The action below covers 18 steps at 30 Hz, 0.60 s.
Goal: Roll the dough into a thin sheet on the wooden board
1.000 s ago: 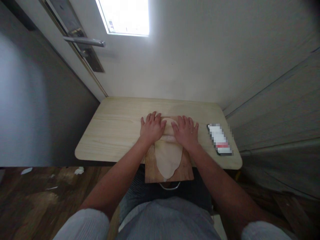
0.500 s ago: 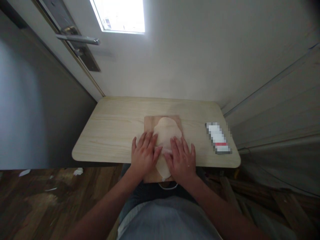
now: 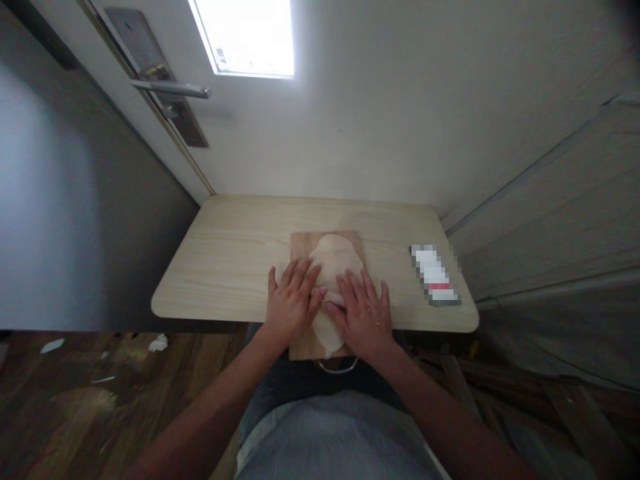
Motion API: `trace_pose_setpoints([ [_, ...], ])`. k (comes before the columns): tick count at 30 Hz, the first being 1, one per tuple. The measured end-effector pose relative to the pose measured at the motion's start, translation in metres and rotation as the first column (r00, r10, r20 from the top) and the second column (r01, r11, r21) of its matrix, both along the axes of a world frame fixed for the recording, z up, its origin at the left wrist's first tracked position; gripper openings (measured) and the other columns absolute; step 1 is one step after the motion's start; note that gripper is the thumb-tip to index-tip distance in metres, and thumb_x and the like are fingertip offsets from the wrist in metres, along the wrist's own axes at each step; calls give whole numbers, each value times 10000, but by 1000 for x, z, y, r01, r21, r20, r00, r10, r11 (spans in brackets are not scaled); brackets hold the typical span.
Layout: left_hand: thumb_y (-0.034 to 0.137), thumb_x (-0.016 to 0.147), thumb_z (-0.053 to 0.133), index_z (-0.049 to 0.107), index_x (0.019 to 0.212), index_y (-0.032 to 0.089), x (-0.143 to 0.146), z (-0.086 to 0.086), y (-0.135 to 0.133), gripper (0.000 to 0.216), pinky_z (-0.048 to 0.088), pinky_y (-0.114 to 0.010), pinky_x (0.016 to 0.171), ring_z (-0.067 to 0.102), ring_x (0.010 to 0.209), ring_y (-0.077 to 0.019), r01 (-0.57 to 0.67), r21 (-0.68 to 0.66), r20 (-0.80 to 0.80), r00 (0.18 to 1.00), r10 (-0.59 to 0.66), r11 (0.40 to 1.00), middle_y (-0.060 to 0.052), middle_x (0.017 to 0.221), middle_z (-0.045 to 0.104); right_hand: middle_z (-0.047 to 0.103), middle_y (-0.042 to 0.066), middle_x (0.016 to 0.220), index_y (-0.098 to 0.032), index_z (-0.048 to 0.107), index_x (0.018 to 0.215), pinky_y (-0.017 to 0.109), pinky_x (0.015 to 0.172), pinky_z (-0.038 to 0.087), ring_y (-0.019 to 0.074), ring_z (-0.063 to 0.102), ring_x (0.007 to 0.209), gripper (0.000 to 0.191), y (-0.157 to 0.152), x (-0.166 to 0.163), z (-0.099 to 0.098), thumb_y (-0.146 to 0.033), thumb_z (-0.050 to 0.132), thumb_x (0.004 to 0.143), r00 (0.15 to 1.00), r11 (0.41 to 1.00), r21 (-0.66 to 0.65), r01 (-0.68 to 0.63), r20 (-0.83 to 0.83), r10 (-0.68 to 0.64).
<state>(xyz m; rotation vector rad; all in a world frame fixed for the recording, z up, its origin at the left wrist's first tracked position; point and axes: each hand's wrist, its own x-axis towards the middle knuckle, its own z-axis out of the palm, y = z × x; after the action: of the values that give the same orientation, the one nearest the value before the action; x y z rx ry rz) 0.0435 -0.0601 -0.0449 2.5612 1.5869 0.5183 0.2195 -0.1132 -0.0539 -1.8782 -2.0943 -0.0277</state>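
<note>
A flat, pale sheet of dough (image 3: pixel 336 257) lies lengthwise on a wooden cutting board (image 3: pixel 300 243), its narrow end towards me. Across the dough runs a light-coloured rolling pin (image 3: pixel 334 296), seen only between my hands; its ends are hidden under them. My left hand (image 3: pixel 291 300) rests on the pin's left part, fingers stretched out and spread. On its right part lies my right hand (image 3: pixel 364 312), palm down, fingers likewise spread. Neither hand is wrapped round the pin. Both thumbs point inward towards each other above the dough.
The board lies on a pale wooden table (image 3: pixel 225 260) and reaches past its near edge, with a metal handle (image 3: pixel 339 368) there. A phone (image 3: pixel 434 275), blurred out, lies at right. Behind stands a door with a lever handle (image 3: pixel 173 88). Scraps (image 3: pixel 159 343) litter the floor.
The view has shifted slightly. My hands stay spread on the rolling pin and have shifted only a little; more of the pin shows between them now.
</note>
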Motion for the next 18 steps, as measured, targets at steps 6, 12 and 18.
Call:
trace_pose_setpoints([
  [6, 454, 1026, 454, 556, 1413, 266, 12, 8, 33, 442, 177, -608, 1224, 441, 1433, -291, 7, 8, 66, 998, -7, 1000, -97, 1513, 545, 595, 61, 1452, -252, 695, 1207, 575, 1198, 205, 304, 386, 1445, 328, 23, 19, 7, -446, 569, 974, 987, 991, -27, -131, -92, 128],
  [12, 376, 1003, 522, 576, 1351, 245, -6, 17, -4, 375, 299, -520, 1200, 475, 1402, -260, -42, 25, 275, 961, 33, 999, -107, 1486, 555, 708, 84, 1242, -207, 714, 1140, 491, 1163, 321, 278, 529, 1296, 262, 14, 41, 0, -345, 609, 943, 966, 988, 75, -132, -214, 145],
  [18, 419, 910, 682, 659, 1220, 266, 5, 12, -64, 346, 276, -533, 1218, 506, 1358, -279, 154, -102, 261, 957, -123, 983, -78, 1381, 636, 712, 155, 1077, -141, 724, 1086, 434, 952, 474, 292, 601, 1030, 359, 25, 87, -15, -423, 553, 945, 918, 956, 71, 284, -308, -250],
])
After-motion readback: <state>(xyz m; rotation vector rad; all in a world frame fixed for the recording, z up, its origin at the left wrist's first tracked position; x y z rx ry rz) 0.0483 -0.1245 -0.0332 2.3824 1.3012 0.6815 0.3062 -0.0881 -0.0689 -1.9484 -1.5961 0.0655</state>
